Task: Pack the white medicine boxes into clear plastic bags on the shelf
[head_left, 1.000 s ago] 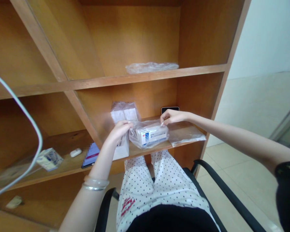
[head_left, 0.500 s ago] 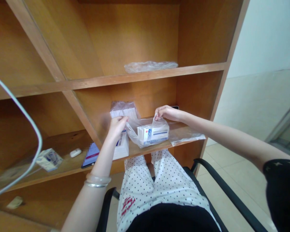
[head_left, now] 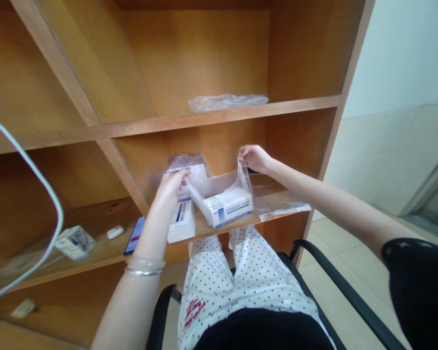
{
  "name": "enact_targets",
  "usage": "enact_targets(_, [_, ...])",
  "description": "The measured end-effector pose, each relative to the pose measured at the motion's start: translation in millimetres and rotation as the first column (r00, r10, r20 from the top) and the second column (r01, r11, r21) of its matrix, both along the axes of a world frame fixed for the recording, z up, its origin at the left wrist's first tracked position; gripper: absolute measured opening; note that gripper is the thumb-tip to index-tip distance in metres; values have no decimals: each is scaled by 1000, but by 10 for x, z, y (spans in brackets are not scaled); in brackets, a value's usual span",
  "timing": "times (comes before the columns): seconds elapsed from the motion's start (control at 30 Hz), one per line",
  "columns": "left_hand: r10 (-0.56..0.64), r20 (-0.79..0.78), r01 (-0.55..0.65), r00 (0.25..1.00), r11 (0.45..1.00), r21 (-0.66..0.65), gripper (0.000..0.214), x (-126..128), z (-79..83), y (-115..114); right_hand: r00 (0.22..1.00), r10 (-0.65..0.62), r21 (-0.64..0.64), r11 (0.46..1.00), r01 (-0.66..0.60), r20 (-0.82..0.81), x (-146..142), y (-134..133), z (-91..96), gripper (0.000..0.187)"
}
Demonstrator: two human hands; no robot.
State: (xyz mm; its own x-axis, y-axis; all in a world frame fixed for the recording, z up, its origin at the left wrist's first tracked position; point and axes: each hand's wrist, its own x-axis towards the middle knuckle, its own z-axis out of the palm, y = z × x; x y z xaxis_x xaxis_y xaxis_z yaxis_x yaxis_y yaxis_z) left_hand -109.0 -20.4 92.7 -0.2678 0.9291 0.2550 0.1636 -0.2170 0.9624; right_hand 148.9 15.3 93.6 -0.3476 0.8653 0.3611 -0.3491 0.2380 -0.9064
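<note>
A clear plastic bag (head_left: 222, 187) hangs stretched between my two hands above the lower wooden shelf (head_left: 237, 222). Inside it lies a white box with blue print (head_left: 229, 210), resting near the shelf's front edge. My left hand (head_left: 172, 183) pinches the bag's left top corner, fingers closed. My right hand (head_left: 253, 157) pinches the right top corner higher up, fingers closed. Just behind my left hand stands a stack of white boxes wrapped in plastic (head_left: 185, 204).
Flat empty plastic bags (head_left: 282, 208) lie on the shelf to the right; another bag (head_left: 228, 101) lies on the shelf above. A phone (head_left: 134, 236), a small white object (head_left: 115, 231) and a small carton (head_left: 75, 240) sit in the left compartment. A white cable (head_left: 40, 194) crosses at left. A chair armrest (head_left: 336, 282) is below.
Both hands have risen, pulling the bag's top edge up and taut. The box has slid to the bag's bottom and tilted toward the shelf's front edge.
</note>
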Motion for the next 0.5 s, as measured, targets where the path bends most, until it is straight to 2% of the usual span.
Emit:
enact_targets(0.07, [-67,73,72,995,996,-54,11,53,65,24,999,-33,6,999,33,-12,54,23,-4,3])
enact_targets(0.13, [-64,35,66,997,997,-44,13,130,121,41,1000,-10,10,1000,10,-1,86,41,-10,3])
enact_targets(0.2, [-26,-110,30,994,999,39,8,226,167,44,999,40,3,999,-40,18,84,45,-9,5])
enact_targets(0.3, [63,-356,16,932,977,215,2,388,205,41,995,100,-15,995,-100,25,11,16,3,10])
enact_targets(0.4, [165,-473,9,865,939,345,7,528,154,75,991,136,-7,991,-136,-6,-117,-27,-16,16])
enact_targets(0.5, [92,-466,102,880,921,376,8,608,-14,153,990,135,-1,991,-135,-39,-250,-16,-122,19])
